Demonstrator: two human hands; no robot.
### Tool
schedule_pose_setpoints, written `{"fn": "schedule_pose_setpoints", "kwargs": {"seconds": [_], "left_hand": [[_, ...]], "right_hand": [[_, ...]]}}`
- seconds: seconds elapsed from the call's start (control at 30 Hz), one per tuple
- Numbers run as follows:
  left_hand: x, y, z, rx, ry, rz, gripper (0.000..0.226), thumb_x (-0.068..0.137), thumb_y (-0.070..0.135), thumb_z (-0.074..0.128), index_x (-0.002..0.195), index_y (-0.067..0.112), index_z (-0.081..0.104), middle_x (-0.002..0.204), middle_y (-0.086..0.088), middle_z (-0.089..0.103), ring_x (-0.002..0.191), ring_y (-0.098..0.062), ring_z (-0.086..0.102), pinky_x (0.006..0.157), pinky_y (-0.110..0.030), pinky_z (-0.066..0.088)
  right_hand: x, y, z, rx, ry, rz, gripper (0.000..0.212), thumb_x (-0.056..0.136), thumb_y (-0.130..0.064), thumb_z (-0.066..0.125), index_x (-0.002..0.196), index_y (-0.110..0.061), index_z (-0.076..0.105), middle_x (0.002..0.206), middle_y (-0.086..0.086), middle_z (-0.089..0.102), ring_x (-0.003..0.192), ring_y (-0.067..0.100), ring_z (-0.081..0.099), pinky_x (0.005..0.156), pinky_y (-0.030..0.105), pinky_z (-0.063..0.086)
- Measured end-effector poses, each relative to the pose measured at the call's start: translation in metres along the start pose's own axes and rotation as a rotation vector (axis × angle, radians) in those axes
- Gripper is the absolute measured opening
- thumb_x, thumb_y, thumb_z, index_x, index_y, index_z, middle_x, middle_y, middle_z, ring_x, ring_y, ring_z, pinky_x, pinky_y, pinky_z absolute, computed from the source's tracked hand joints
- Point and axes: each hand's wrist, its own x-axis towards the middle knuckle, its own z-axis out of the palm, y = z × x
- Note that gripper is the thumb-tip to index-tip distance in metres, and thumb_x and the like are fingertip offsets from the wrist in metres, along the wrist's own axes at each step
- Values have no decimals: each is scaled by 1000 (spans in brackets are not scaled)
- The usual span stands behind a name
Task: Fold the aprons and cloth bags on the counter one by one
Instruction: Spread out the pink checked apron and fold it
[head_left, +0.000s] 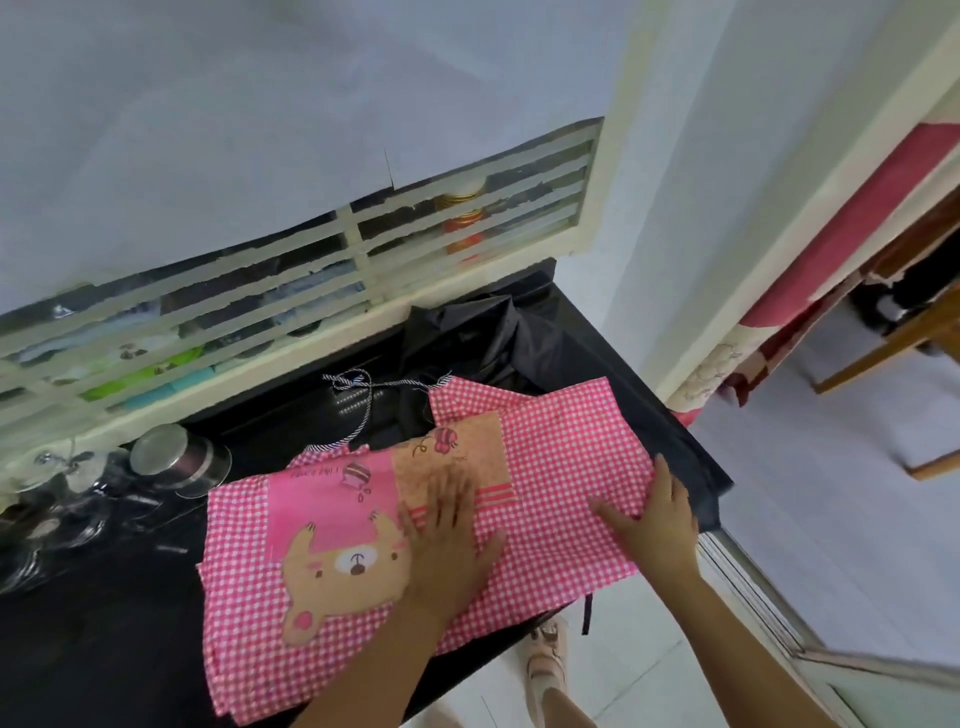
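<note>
Nearest, the left hand (447, 530) lay flat with straight fingers on the middle of the pink checked apron (561, 457), and the right hand (652, 519) rested open by its right edge, neither gripping cloth. The apron was spread on the black counter (104, 649), so this looked like smoothing before a fold; next would likely come pinching one edge and carrying it across. Behind it a dark cloth (467, 332) lay crumpled, unfolded.
</note>
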Motion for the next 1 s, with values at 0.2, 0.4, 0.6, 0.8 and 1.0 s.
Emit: {"fn": "schedule_pose_setpoints", "kwargs": {"seconds": [0.2, 0.4, 0.6, 0.8, 1.0], "left_hand": [[6, 6, -1, 20, -31, -55, 91, 70, 78, -21, 143, 26, -33, 145, 5, -47, 138, -20, -36, 95, -54, -36], [4, 10, -2, -19, -36, -75, 95, 68, 81, -17, 141, 23, -36, 146, 1, -45, 137, -23, -35, 98, -59, -25], [-4, 28, -6, -163, 61, 6, 84, 81, 67, 2, 148, 19, -16, 153, -1, -26, 146, -25, -16, 111, -51, -20], [-16, 41, 15, 31, -18, 114, 108, 78, 86, 21, 152, 8, 17, 157, -16, 17, 145, -32, 5, 114, -48, -11], [0, 34, -5, -154, -184, 182, 129, 50, 103, 14, 147, 27, -25, 157, -2, -24, 144, -25, -21, 110, -52, -19]], "right_hand": [[-6, 13, -22, 143, -221, 51, 65, 78, -55, 65, 117, -5, 56, 116, 9, 64, 88, 23, 60, 83, 38, 53], [-7, 12, -34, 546, -459, 304, 69, 70, -49, 76, 121, -8, 55, 120, 9, 64, 107, 29, 62, 94, 40, 49], [2, -8, -45, 800, -519, 412, 55, 69, -27, 81, 111, -5, 55, 111, 11, 65, 100, 29, 62, 90, 41, 51], [0, -41, -56, 907, -539, 129, 23, 82, -7, 68, 102, -15, 59, 114, 7, 64, 100, 28, 61, 77, 37, 49], [-34, -70, -54, 697, -532, -169, 33, 78, -21, 74, 110, -21, 65, 115, -1, 68, 105, 24, 63, 93, 45, 48]]}}
